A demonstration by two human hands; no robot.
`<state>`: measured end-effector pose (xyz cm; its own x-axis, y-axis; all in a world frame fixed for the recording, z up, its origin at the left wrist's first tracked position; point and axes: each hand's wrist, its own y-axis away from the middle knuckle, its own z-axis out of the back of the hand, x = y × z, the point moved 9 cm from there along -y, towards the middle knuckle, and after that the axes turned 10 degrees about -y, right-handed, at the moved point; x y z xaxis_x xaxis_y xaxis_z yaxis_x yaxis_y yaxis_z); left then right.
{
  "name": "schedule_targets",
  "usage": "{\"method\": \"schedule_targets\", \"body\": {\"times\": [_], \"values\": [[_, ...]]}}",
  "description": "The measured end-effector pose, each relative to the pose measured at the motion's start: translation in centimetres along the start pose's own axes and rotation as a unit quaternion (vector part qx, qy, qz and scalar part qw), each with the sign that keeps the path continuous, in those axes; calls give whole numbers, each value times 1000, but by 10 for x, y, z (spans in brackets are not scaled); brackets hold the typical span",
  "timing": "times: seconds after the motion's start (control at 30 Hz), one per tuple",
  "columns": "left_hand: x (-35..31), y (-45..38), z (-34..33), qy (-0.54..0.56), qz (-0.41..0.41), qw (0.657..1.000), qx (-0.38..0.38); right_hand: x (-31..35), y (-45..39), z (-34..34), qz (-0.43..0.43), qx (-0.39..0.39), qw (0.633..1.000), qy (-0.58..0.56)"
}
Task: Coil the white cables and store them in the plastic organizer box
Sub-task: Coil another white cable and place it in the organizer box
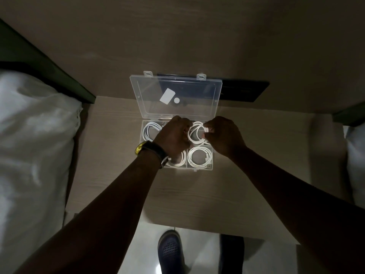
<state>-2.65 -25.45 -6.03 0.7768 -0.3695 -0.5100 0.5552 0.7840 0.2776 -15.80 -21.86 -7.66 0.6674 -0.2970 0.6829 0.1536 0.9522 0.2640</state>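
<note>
A clear plastic organizer box [212, 161] sits on a wooden bedside table, its lid [177, 107] standing open at the back. Both my hands hold one coiled white cable [194, 136] over the far right compartment. My left hand [172, 136] grips the coil's left side. My right hand [223, 135] pinches its connector end at the right. Other coiled white cables lie in the far left compartment [150, 131], the near middle compartment [178, 160] and the near right compartment [199, 157].
The wooden table [256, 184] is dimly lit. A white-sheeted bed [33, 145] lies to the left and another bed edge [355, 155] to the right. A dark panel [246, 89] is on the wall behind the lid. My shoe [170, 252] stands on the floor below.
</note>
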Motion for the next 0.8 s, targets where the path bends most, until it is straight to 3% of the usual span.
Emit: {"method": "schedule_targets", "body": {"times": [0.13, 0.3, 0.6, 0.8], "values": [[5, -2, -8, -8, -6, 997, 71, 4, 7, -5, 55, 76, 993, 64], [-7, 0, -1, -75, -30, 997, -10, 11, 13, -2, 103, 54, 987, 108], [-8, -6, 6, -84, 5, 996, -31, -16, -2, -4, -11, 74, 997, 10], [-5, 4, 3, -72, 57, 989, -113, -19, -2, -5, -33, 54, 998, -1]]}}
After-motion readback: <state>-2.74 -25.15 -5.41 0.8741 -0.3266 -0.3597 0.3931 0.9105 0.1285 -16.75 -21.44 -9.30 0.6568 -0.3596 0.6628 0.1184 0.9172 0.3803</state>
